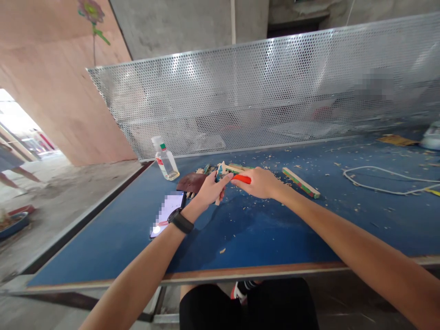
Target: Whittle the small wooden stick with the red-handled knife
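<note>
At twelve o'clock over the surface [275, 238], my left hand [207, 189] is gripping a wooden piece [222, 168]; my right hand [261, 182] is clasping a red handle [243, 179] beside it. A painted stick [299, 182] is lying at one o'clock, a bottle [167, 164] standing at eleven.

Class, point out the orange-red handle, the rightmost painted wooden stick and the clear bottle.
Orange-red handle [243, 178], head view: its exposed part.
Rightmost painted wooden stick [300, 182], head view: midway along it.
Clear bottle [168, 163], head view: its body.
</note>
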Demonstrator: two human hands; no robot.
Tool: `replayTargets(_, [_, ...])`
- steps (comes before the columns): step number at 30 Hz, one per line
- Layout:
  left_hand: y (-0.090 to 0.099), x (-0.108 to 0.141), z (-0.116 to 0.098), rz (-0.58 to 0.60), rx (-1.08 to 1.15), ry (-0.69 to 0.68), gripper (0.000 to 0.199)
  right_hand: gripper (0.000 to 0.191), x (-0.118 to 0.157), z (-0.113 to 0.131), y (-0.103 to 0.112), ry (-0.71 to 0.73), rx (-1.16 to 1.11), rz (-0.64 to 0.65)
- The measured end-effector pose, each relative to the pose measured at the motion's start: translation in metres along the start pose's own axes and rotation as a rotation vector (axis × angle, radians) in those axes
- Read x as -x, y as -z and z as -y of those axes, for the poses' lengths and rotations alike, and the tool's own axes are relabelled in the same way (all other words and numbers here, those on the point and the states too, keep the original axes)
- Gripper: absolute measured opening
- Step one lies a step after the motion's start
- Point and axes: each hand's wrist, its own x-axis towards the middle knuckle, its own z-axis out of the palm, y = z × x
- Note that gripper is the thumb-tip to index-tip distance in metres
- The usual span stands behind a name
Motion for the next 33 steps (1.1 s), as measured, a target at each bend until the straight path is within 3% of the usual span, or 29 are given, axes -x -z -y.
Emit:
replayTargets(5, [-0.0045,0.0029,-0.0032,-0.054,0.005,0.026,0.036,0.059,-0.0008,-0.0009,-0.0044,-0.019,-0.026,-0.022])
replayTargets(14, [-0.0024,0.0015,0.0027,0.002,-0.046,0.013,0.037,0.072,-0.0005,-0.0040,0.0022,0.086,-0.092,0.127])
replayTargets(20, [0.0007,0.0016,0.0001,0.025,-0.016,0.007,0.039,0.066,-0.0006,-0.0003,0.0022,0.026,-0.047,0.061])
replayTargets(26, [-0.0029,0.0007,0.0011,-0.071,-0.011,0.038,0.044,0.059,-0.0012,0.0037,0.0010,-0.035,-0.024,0.011])
replayTargets(33, [-0.0036,0.0037,0.0003,-0.001,-0.009,0.051,0.040,0.068,-0.0028,-0.0043,0.0045,0.085,-0.132,0.152])
